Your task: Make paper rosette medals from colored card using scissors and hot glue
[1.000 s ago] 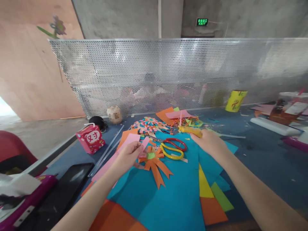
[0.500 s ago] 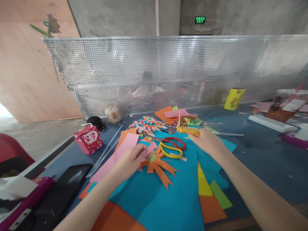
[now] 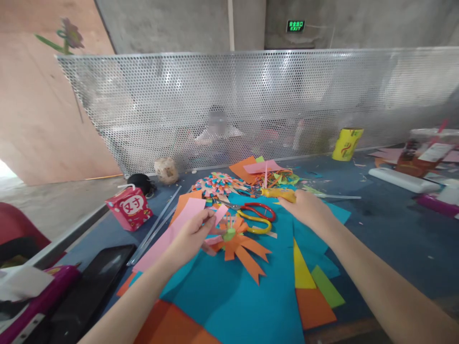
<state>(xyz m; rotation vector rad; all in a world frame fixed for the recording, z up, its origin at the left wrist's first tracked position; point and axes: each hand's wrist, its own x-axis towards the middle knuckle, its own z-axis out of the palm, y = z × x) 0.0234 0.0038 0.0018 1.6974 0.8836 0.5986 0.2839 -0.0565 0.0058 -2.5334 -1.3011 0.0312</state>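
My left hand (image 3: 191,235) pinches a pink strip (image 3: 221,214), my right hand (image 3: 309,207) grips a yellow tool (image 3: 278,193); the flower (image 3: 235,241) lies at nearer left's three o'clock, tails (image 3: 250,265) toward five.

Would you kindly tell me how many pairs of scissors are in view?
1: metal scissors with red and yellow handles, lying partly on flat blue paper between the left hand and right hand; others could be hidden beneath.

A red carton (image 3: 129,209) stands near the left edge of the bench (image 3: 390,239), a yellow container (image 3: 347,144) by its far edge.
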